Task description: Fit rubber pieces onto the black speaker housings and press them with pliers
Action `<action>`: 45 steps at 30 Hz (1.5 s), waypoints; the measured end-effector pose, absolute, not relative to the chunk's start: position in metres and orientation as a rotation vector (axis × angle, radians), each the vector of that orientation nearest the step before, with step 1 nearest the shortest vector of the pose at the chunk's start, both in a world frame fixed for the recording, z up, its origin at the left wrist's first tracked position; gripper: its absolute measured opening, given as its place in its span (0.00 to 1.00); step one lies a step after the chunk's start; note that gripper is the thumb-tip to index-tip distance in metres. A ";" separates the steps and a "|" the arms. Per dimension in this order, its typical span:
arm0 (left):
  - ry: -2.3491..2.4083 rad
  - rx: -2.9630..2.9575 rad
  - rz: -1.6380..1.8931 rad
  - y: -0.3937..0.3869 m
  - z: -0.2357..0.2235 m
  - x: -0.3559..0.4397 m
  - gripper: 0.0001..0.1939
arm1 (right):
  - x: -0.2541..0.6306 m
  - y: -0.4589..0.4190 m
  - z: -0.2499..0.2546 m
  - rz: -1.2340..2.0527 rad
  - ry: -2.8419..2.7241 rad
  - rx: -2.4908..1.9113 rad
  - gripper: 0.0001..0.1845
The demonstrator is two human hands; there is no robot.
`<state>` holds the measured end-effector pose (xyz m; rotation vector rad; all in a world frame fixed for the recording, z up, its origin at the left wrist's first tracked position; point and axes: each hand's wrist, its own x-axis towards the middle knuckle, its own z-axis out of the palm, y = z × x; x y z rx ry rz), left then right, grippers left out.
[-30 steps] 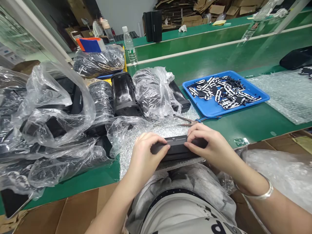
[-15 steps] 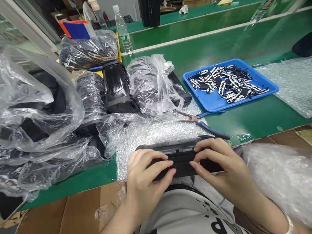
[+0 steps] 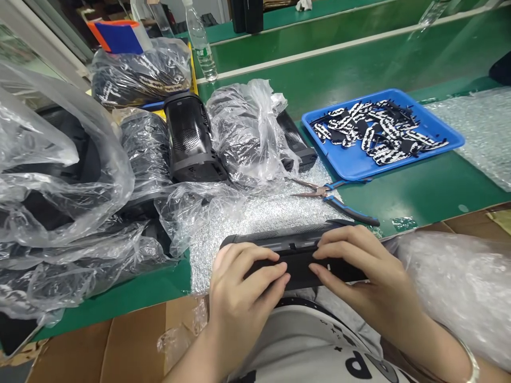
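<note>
Black speaker housing (image 3: 299, 249) is held lengthwise at the near edge of the bubble wrap (image 3: 255, 226). My left hand (image 3: 243, 298) and right hand (image 3: 359, 271) both grip it, fingers closed over its top. Blue-handled pliers (image 3: 327, 192) lie just beyond.

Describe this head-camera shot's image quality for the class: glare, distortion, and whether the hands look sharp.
In the head view, glare streaks the plastic bags and green bench; lines visibly bend near the frame edges; the left hand, right hand and black speaker look fairly sharp.
</note>
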<state>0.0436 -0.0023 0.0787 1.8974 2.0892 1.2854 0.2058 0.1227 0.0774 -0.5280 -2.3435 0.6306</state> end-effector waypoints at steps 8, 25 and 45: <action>2.076 1.977 1.278 -0.004 0.077 0.038 0.03 | 0.209 0.126 0.073 0.615 -2.367 -0.404 0.02; 2.040 1.870 1.259 -0.003 0.079 0.033 0.06 | 0.212 0.136 0.073 0.580 -2.406 -0.363 0.05; 2.038 1.786 1.251 0.002 0.078 0.029 0.06 | 0.210 0.144 0.071 0.540 -2.432 -0.293 0.05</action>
